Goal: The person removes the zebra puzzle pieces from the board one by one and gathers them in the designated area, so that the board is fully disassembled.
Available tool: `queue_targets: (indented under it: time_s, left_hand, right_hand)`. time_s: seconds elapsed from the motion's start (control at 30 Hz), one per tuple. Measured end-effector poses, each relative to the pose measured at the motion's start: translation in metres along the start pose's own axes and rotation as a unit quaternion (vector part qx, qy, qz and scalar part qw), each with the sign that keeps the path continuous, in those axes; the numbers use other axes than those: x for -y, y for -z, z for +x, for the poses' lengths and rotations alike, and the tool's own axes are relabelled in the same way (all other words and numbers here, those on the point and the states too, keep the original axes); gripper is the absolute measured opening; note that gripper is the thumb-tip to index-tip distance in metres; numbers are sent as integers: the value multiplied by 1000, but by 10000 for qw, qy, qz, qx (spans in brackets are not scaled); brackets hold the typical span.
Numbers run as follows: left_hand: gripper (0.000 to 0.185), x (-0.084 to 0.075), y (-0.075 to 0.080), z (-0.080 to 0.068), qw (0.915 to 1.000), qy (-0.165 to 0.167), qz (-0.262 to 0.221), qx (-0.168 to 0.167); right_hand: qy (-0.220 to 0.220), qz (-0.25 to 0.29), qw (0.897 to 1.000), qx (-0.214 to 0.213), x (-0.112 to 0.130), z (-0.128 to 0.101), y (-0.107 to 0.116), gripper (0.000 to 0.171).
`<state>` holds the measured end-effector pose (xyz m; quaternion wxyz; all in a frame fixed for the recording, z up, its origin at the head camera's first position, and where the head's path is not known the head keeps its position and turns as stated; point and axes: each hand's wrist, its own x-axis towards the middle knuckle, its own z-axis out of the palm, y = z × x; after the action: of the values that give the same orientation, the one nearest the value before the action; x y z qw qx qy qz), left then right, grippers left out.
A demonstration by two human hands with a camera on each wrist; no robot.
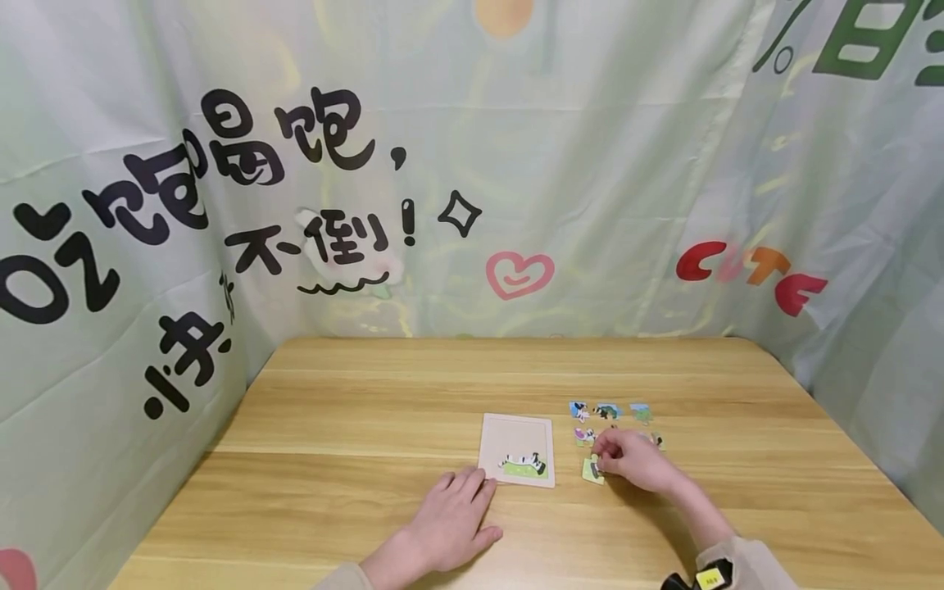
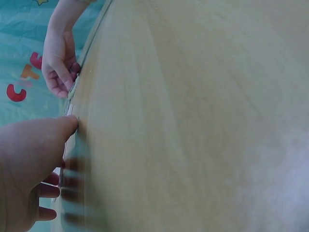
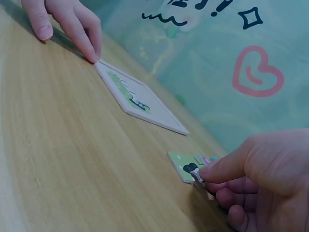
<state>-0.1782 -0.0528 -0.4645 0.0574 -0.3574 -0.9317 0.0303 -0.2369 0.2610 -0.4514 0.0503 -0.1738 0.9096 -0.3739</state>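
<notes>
The left hand [image 1: 450,524] lay flat on the table [image 1: 332,410], fingers straight and holding nothing, their tips touching the near left corner of the tray [image 1: 516,434]. One strip [image 1: 522,465] sat fitted at the tray's bottom edge; the rest was bare. Right of the tray, the right hand [image 1: 634,459] pinched a green piece [image 1: 592,469] lying on the table. Several loose pieces [image 1: 608,411] lay beyond, so most of the puzzle seemed unplaced.

The puzzle tray [image 1: 516,451] is lying flat on the counter [image 1: 354,426], one piece seated in it. Loose puzzle pieces [image 1: 608,410] are lying just right of it. The left hand [image 1: 450,524] is touching the tray's near left corner; the right hand [image 1: 634,459] is resting among the pieces.
</notes>
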Motion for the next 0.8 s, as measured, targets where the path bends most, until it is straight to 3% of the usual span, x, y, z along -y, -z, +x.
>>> queue_targets:
  time_s: [0.17, 0.43, 0.8]
  left_hand:
    - [64, 1, -1, -1, 10000, -13, -61, -37]
    - [64, 1, 0, -1, 9999, -17, -113, -43]
    - [64, 1, 1, 0, 9999, -25, -166, -23]
  right_hand:
    - [2, -180, 9998, -57, 1, -1, -2, 7]
    - [-187, -338, 9992, 125, 8, -2, -5, 31]
    - [307, -497, 9982, 110, 6, -2, -6, 23]
